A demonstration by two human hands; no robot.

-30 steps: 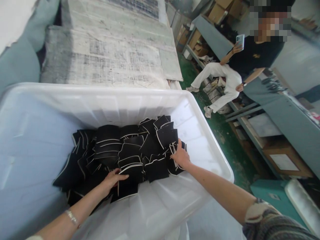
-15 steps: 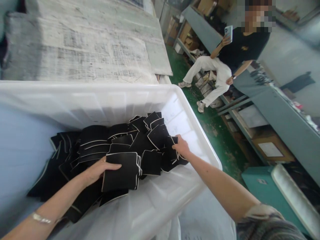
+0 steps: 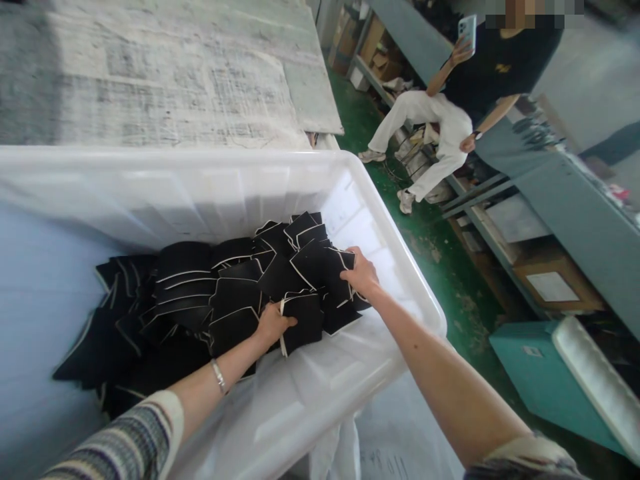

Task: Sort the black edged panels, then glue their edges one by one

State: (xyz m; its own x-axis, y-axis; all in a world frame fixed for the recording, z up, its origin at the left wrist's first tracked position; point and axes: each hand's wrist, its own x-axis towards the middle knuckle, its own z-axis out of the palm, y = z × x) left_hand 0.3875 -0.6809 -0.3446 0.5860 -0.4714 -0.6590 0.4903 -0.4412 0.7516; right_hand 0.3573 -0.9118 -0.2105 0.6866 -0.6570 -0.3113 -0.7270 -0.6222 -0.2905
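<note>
Flat black pieces with pale edges lie heaped in the bottom of a deep white plastic bin. Near the bin's front wall, my left hand is closed on the left edge of a small stack of black pieces, thumb on top. At the right end of the heap, my right hand grips the edge of another black piece; how many pieces it pinches I cannot tell. Both hands' fingertips are partly hidden behind the pieces.
A worn, pale-covered table adjoins the bin's far side. Beyond the green floor, a seated person holds up a phone. Grey workbenches run along the right, with a cardboard box below and a teal box nearby.
My left hand has moved right and away from me, from one stack of black pieces to another. My right hand keeps its grip at the right end. The view has shifted slightly.
</note>
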